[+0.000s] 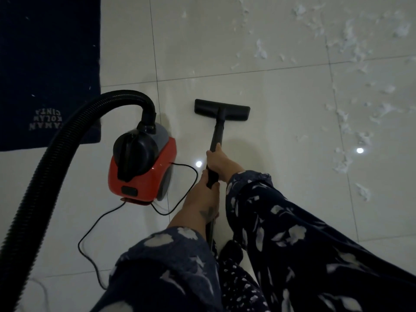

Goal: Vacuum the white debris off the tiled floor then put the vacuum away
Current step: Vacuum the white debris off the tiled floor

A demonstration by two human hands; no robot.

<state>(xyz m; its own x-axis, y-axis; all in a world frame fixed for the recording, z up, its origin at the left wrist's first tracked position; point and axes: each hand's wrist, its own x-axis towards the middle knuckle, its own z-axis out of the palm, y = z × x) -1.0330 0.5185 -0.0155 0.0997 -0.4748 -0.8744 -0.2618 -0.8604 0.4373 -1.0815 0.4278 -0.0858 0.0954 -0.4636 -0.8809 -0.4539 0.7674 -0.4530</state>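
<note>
Dark blue mat [49, 64]: lies flat at the far left, with pale upside-down lettering near its near edge; a few white flecks sit on it.
Black ribbed hose [45, 167]: rises from the near left edge, arches over and plugs into the top of the canister.
Red and black canister vacuum [141, 167]: stands on the floor left of the hands, just beside the mat's right near corner.
Thin black power cord [94, 233]: leaves the canister's right side and loops over the tiles toward the near left.
Left hand [202, 199]: fingers curled round the black wand [216, 136], gripping it at the nearer spot; a small dark mark shows on its back; a dark floral sleeve covers the forearm.
Right hand [217, 161]: clamped on the same wand just beyond the left hand, fingers wrapped round the tube, nearly touching the left hand.
Flat black floor nozzle [221, 109]: rests on the tile at the far end of the wand, straight ahead of both hands.
White tiled floor [281, 131]: glossy, with thin dark grout lines and two small light reflections.
White shredded debris [351, 55]: scattered over the far right tiles and down the right side, well apart from the nozzle and to the right of the hands.
</note>
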